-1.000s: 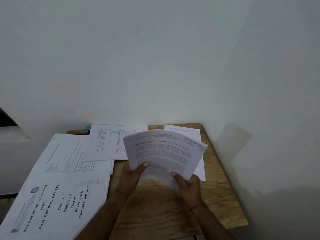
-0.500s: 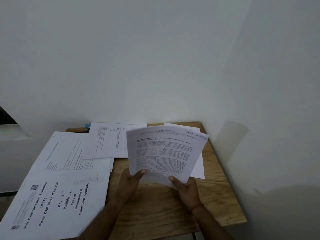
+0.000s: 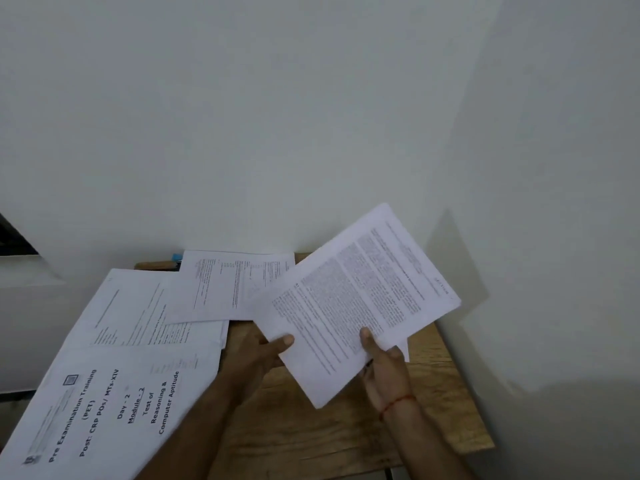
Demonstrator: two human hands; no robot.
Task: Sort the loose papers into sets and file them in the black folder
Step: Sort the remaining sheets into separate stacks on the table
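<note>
Sorting looks partway done: sheets (image 3: 104, 393) lie overlapping on the left of the surface (image 3: 433, 410). The left hand (image 3: 263, 355) and right hand (image 3: 384, 372) hold a sheaf (image 3: 356, 299) above it, fingers pinching its near edge. No black folder shows, so filing remains.

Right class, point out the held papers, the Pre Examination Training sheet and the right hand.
held papers (image 3: 353, 306): head view, printed middle
Pre Examination Training sheet (image 3: 104, 410): head view, title area
right hand (image 3: 384, 374): head view, hand's middle
</note>
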